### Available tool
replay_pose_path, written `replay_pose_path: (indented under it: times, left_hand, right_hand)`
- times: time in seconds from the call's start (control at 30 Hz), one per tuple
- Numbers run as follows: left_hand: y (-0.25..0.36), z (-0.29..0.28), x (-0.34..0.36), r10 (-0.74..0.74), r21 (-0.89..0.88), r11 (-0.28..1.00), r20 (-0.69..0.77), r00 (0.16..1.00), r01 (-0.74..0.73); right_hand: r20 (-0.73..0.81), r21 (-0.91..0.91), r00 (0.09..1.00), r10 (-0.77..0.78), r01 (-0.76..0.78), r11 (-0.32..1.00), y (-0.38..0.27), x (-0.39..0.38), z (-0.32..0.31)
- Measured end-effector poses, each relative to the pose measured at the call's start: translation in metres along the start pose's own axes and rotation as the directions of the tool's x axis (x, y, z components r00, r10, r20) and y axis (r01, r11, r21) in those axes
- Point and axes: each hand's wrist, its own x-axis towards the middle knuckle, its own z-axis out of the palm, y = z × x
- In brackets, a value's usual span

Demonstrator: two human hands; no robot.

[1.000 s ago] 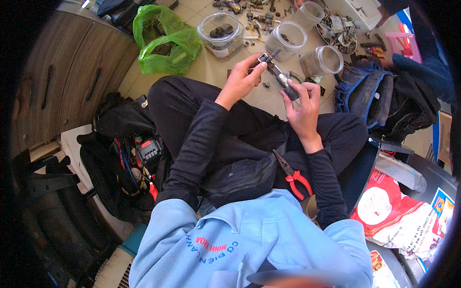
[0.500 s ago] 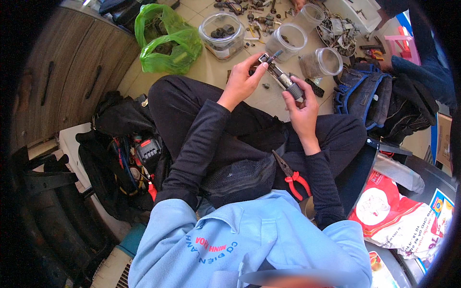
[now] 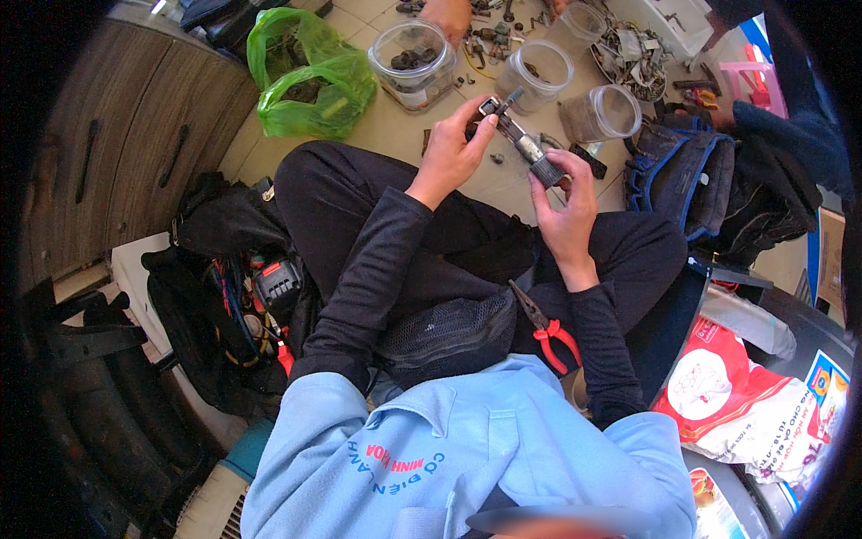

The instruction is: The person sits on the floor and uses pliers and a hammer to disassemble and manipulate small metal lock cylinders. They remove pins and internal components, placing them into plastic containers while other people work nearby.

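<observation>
Gripping a slim silver metal tool (image 3: 523, 144) with a ribbed dark-grey cylindrical knob (image 3: 544, 171), the person's left hand (image 3: 453, 151) pinches its square-framed end; the right hand (image 3: 570, 202) curls fingers against the knob. Above the beige tiled floor (image 3: 503, 182), its long axis slants, frame forward-left, knob back-right.

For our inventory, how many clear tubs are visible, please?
4: left tub beside the green bag; to its right, near tub, middle tub and far tub. Others may be hidden.
</observation>
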Motion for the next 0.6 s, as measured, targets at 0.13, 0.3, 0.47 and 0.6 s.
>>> replay_pose_path:
  times: [0.13, 0.3, 0.47, 0.6]
  left_hand:
    - [0.006, -0.006, -0.001, -0.032, -0.011, 0.999, 0.064, 0.997, 0.033]
    - [0.011, -0.011, -0.007, -0.182, -0.157, 0.963, 0.223, 0.958, 0.219]
    - [0.032, -0.008, -0.024, -0.267, -0.255, 0.887, 0.396, 0.879, 0.384]
    - [0.045, 0.003, -0.060, -0.290, -0.258, 0.872, 0.414, 0.863, 0.417]
  right_hand:
    - [0.055, -0.150, 0.967, -0.250, 0.255, 0.955, 0.000, 0.005, -0.010]
    - [0.104, -0.154, 0.958, -0.268, 0.282, 0.947, -0.011, 0.007, -0.024]
    - [0.365, -0.196, 0.826, -0.429, 0.519, 0.832, -0.028, 0.013, -0.061]
    - [0.411, -0.187, 0.835, -0.365, 0.469, 0.863, -0.046, -0.001, -0.091]
